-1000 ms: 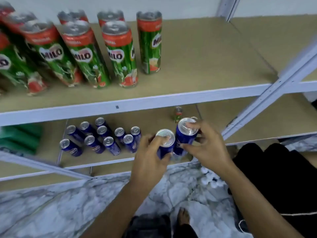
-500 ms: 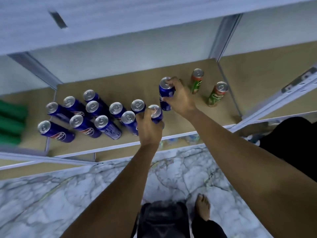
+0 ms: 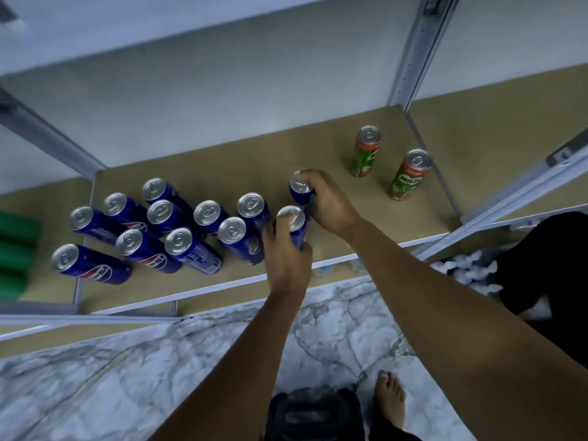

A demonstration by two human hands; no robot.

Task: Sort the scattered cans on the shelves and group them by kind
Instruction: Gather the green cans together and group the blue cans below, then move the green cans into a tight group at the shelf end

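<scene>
Head view: two blue cans are held over the lower shelf board [image 3: 366,218], one in each hand, at the 3 o'clock end of a packed cluster of blue cans [image 3: 165,230]. The left hand [image 3: 286,259] is wrapped around the body of the near blue can [image 3: 291,218] from the front edge side, fingers closed on it, thumb side hidden; this can stands just beside the cluster's nearest members, possibly touching one. The right hand [image 3: 327,202] is cupped over the far blue can [image 3: 300,186] from 3 o'clock, fingers curled round its upper body and rim. Whether either base is seated on the board cannot be told. Both forearms are reached in from 6 o'clock, the right crossing above the shelf's front edge. Risks, as judged: the cluster is tight and its cans are tall and narrow, so a knuckle or a nudged can at release could start a toppling run toward 9 o'clock; the near can sits close to the front edge and could be dragged off on withdrawal. Two green Milo cans [image 3: 410,173] are left standing well apart at 2 o'clock on the same board, still unsorted, and could be clipped by the right elbow or wrist when swung out. Green objects [image 3: 16,249] at 9 o'clock are too blurred to identify.
</scene>
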